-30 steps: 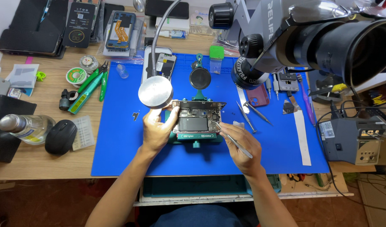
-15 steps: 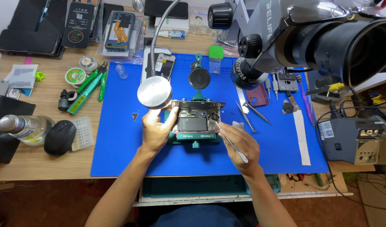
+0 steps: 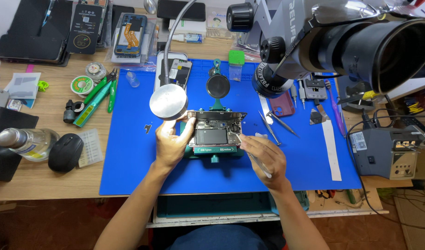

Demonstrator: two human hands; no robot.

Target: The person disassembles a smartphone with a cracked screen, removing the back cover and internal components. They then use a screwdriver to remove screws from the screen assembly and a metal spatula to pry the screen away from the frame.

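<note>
An opened phone (image 3: 215, 129) with its insides bare sits clamped in a green holder (image 3: 215, 151) on the blue mat (image 3: 129, 153). My left hand (image 3: 171, 142) grips the phone's left edge. My right hand (image 3: 267, 158) holds thin metal tweezers (image 3: 254, 157), whose tip touches the phone's right edge.
A round lamp head (image 3: 168, 102) on a gooseneck hangs over the mat's upper left. A microscope (image 3: 323, 41) looms at upper right. Loose tweezers (image 3: 270, 127), a pink phone case (image 3: 282, 104), green pliers (image 3: 94, 99), a bottle (image 3: 25, 141), a black mouse (image 3: 65, 153) and a grey station (image 3: 388, 150) lie around.
My right hand has shifted slightly toward the phone, bringing the tweezers' tip to its right edge. My left hand stays on the phone's left side.
</note>
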